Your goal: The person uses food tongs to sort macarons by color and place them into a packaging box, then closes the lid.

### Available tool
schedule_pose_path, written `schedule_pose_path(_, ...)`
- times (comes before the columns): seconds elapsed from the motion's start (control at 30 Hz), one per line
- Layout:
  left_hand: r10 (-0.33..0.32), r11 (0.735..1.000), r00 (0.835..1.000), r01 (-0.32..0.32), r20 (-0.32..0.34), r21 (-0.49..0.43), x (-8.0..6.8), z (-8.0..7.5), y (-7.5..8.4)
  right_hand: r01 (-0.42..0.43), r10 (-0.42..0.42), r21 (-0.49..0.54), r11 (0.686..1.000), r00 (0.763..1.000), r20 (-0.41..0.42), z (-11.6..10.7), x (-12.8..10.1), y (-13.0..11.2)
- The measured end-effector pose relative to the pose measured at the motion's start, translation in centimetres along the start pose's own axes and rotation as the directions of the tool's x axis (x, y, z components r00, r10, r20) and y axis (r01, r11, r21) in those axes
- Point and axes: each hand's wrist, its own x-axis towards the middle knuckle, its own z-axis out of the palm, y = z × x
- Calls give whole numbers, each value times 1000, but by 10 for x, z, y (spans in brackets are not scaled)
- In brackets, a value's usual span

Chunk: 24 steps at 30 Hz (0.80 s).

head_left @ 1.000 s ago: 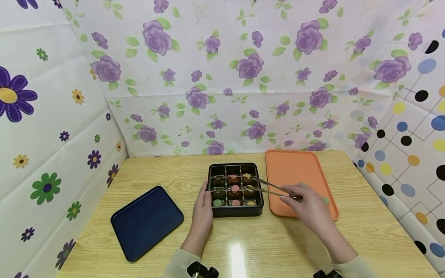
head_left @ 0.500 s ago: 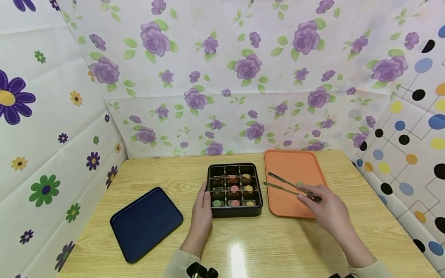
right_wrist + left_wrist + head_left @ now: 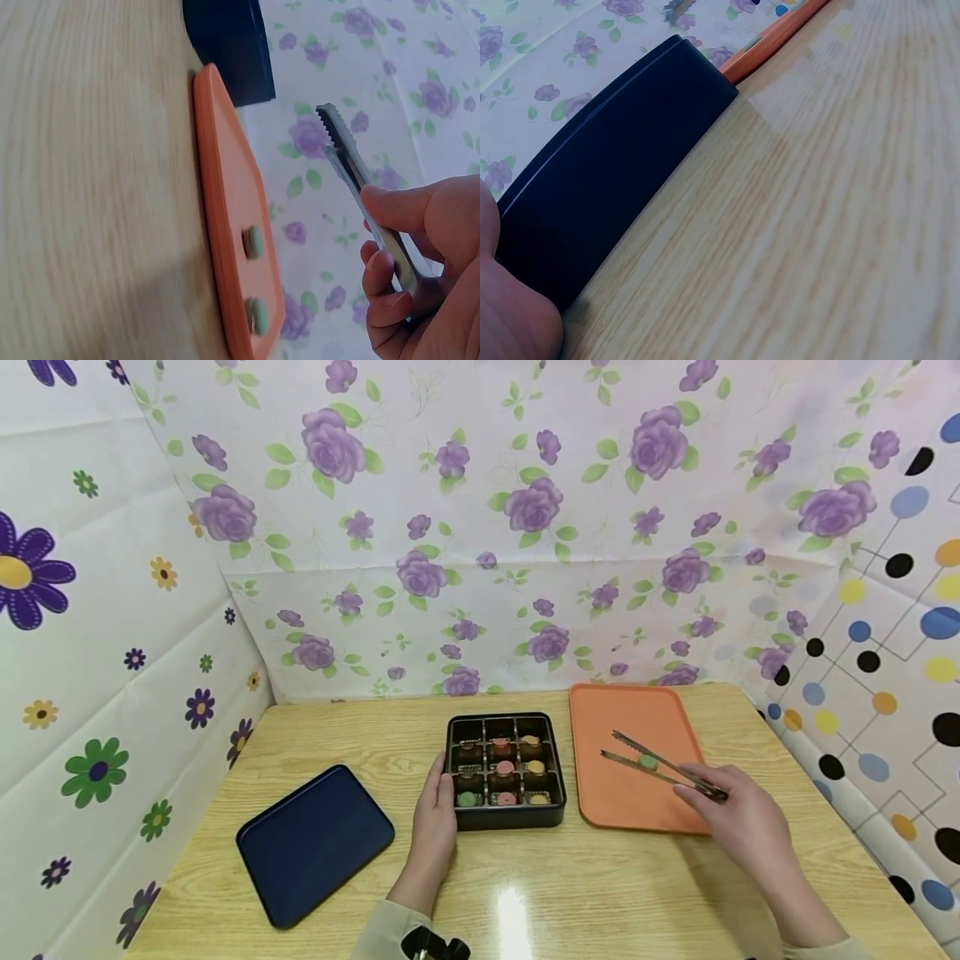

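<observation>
My left hand [image 3: 435, 810] rests against the left side of a black divided box [image 3: 510, 817], fingers straight along its wall. Small macarons sit in most of its compartments: a green macaron [image 3: 467, 799] at the near left, pink macarons down the middle and yellow macarons down the right. My right hand [image 3: 738, 810] grips metal tongs [image 3: 349, 150] by the hinge end, thumb on one side and fingers curled on the other. The tongs' tips are apart with nothing between them, over the orange tray [image 3: 622, 806]. In the right wrist view two green macarons [image 3: 253, 242] lie on that tray.
A dark blue tray [image 3: 315, 847] lies at an angle on the left of the wooden table [image 3: 480, 877]. Flowered cloth walls [image 3: 480, 527] stand at the back and left, and a dotted cloth [image 3: 892, 693] at the right.
My right hand has drawn the tongs away from the box's right column and moved right, over the orange tray. A yellow macaron stays in the box. My left hand has kept its place.
</observation>
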Motion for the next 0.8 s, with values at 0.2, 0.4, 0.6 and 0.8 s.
schedule_pose_path(0.2, 9, 1000, 1000, -9, -9, 12, 1, 0, 0, -49, 49, -32, 998, 999, -7, -9, -7, 17)
schedule_pose_path(0.4, 12, 1000, 1000, -12, 4, -7, 3, -1, 0, -74, 72, -71, 995, 997, -27, -16, -13, 32)
schedule_pose_path(0.6, 2, 1000, 1000, -2, 5, -11, 2, -1, -1, -129, 128, -91, 987, 992, -11, -24, -18, 45)
schedule_pose_path(0.8, 0, 1000, 1000, 0, 0, -7, 1, -1, 0, -134, 133, -119, 984, 991, -11, -30, -21, 64)
